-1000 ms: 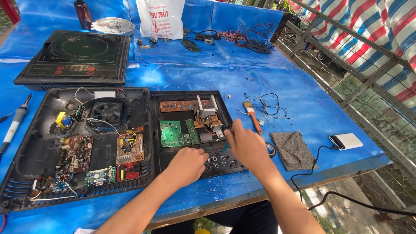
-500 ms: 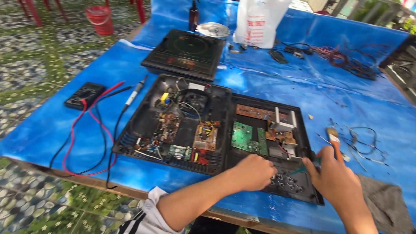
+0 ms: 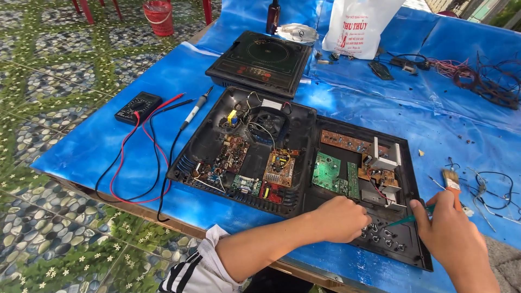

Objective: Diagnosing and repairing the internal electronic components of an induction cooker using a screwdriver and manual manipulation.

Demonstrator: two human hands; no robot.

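An opened black induction cooker shell (image 3: 206,146) lies on the blue-covered table (image 3: 108,141), with a fan and several circuit boards inside. A green circuit board (image 3: 327,171) sits in the right half. My left hand (image 3: 341,218) rests as a fist on the shell's front right part, by the round button holes. My right hand (image 3: 451,228) holds a thin green-handled tool (image 3: 408,221) whose tip points at the button area. A small paintbrush (image 3: 451,180) lies just behind my right hand.
A whole black induction cooker (image 3: 260,61) stands behind the opened one. A multimeter (image 3: 138,107) with red and black leads lies at left, a soldering iron (image 3: 196,107) beside it. A white plastic bag (image 3: 359,24), a brown bottle (image 3: 273,16) and loose wires (image 3: 491,84) sit at the back.
The view has swung left and nearer, so the multimeter and the floor show. My left hand stays on the shell. My right hand has drawn in with the tool at the button area.
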